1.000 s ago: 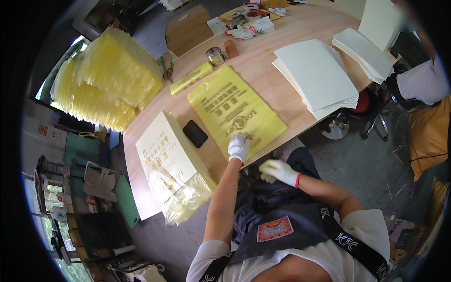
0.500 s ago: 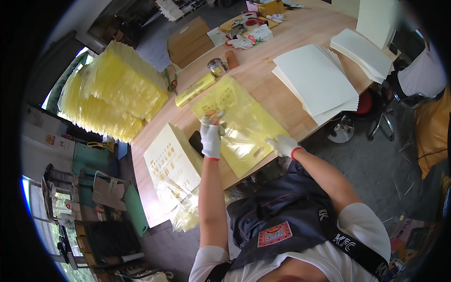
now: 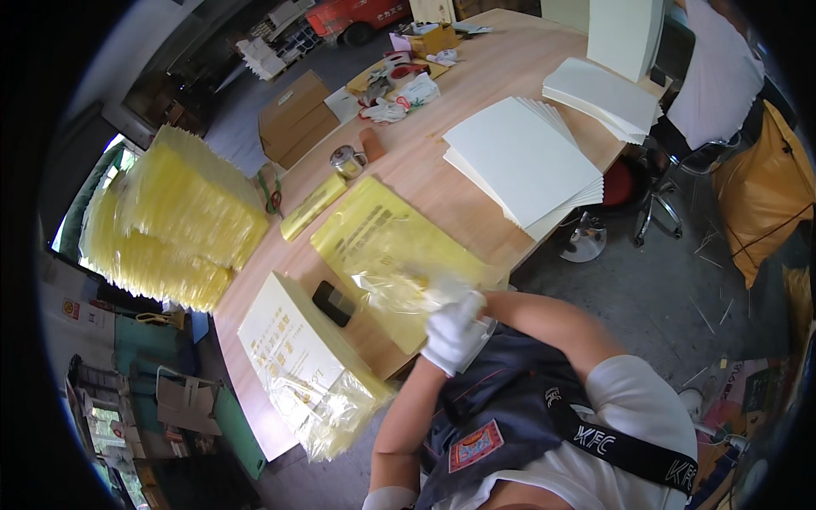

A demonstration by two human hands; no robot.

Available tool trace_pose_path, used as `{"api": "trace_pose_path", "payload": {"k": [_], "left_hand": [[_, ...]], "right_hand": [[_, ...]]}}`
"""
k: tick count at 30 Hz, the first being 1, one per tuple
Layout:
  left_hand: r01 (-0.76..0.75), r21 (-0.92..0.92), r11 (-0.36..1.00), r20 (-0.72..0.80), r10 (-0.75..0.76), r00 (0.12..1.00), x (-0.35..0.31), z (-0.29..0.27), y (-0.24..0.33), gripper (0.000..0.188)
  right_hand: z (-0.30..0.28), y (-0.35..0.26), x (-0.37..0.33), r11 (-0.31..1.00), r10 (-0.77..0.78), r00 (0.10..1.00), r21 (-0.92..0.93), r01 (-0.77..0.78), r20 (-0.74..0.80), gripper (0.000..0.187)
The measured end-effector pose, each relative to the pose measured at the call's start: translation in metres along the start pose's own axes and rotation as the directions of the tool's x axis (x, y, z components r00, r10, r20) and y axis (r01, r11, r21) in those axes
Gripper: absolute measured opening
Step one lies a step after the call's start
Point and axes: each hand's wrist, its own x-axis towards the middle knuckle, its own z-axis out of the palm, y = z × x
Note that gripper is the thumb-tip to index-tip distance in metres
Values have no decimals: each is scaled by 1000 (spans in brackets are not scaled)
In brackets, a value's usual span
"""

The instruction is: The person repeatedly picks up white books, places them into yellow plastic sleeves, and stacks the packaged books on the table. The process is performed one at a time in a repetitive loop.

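Both my hands wear white gloves and meet over the near edge of a flat stack of yellow plastic bags (image 3: 340, 242). My left hand (image 3: 449, 336) is at that edge, by my apron, with a bit of clear film beside it. My right hand (image 3: 455, 293) lies just beyond, crossing against the left. Motion smears both, so their fingers and any grip cannot be made out. Crumpled clear film (image 3: 391, 272) bulges on the stack just ahead of them. To the left stand a black phone (image 3: 332, 303) and a pile of white printed sheets (image 3: 285, 340) partly in clear plastic.
A tall heap of yellow bags (image 3: 183, 221) stands at the table's left. Beyond the stack are a rolled yellow bundle (image 3: 313, 207), a metal mug (image 3: 347, 161) and green-handled scissors (image 3: 273, 200). White boards (image 3: 523, 161) lie at right, near a stool (image 3: 625, 183). A carton (image 3: 296, 119) sits at back.
My left hand has moved from over the stack's left side toward my body and right. The right hand has come inward to meet it. The view has shifted, and film now bunches on the stack.
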Motion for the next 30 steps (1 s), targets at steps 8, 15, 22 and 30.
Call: {"api": "trace_pose_path", "payload": {"k": [8,15,22,30], "left_hand": [[503,-363,784,-23,-547,837,-10,25,-85,18],[405,-514,756,190,-360,914,37,79,-95,29],[528,-819,-223,563,-484,670,44,111,-88,47],[679,-204,705,549,-492,676,45,27,-46,47]], "right_hand": [[-181,51,-46,541,260,964,-820,-186,-47,29],[-201,111,-46,687,276,954,-718,-111,117,18],[-183,-55,-48,942,42,980,-334,25,192,26],[-157,24,-113,-33,752,601,926,-376,271,55]]}}
